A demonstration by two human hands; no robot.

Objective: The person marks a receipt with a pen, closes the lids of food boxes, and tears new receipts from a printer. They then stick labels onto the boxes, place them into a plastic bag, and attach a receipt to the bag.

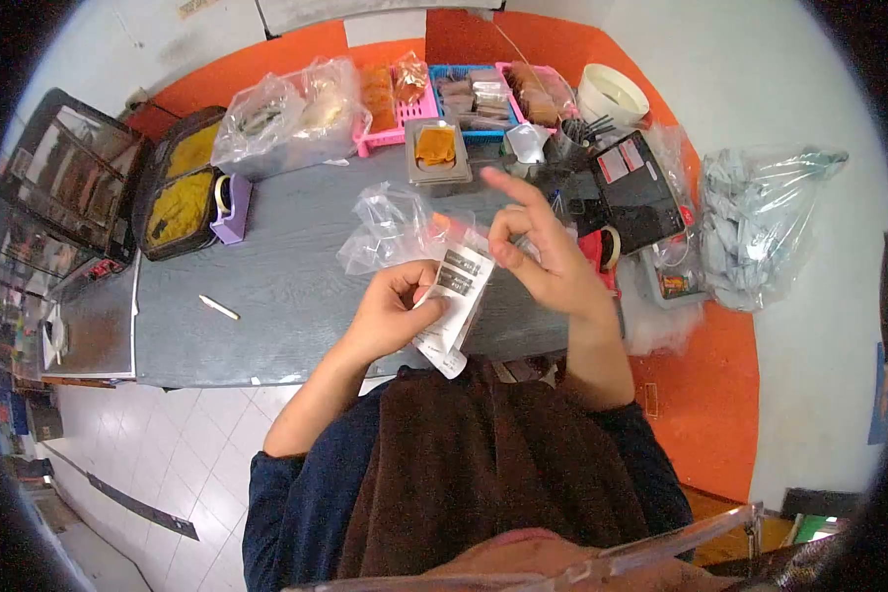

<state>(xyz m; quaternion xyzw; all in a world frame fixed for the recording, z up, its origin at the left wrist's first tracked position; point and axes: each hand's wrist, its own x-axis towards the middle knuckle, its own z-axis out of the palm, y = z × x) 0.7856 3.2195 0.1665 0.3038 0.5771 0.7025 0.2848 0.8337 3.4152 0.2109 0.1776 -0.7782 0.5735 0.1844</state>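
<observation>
My left hand (397,314) is closed around a printed paper receipt (454,296), thumb across its front; the strip hangs down with its lower end curling near my chest. Just to the right, my right hand (545,252) is raised with the index finger stretched out and the other fingers bent, the thumb close to the receipt's top edge. Nothing shows in that hand. Behind the receipt lies a crumpled clear plastic bag (385,227) with something orange at its right side. Farther back stands a clear-lidded box (438,150) with orange-yellow contents.
Pink baskets (400,123) and a blue basket (476,133) of packets line the back. At left are black trays of yellow food (180,207) and a purple tape dispenser (231,219). A white pen (219,307) lies on the grey table (296,266). A black tablet (641,192) stands at right.
</observation>
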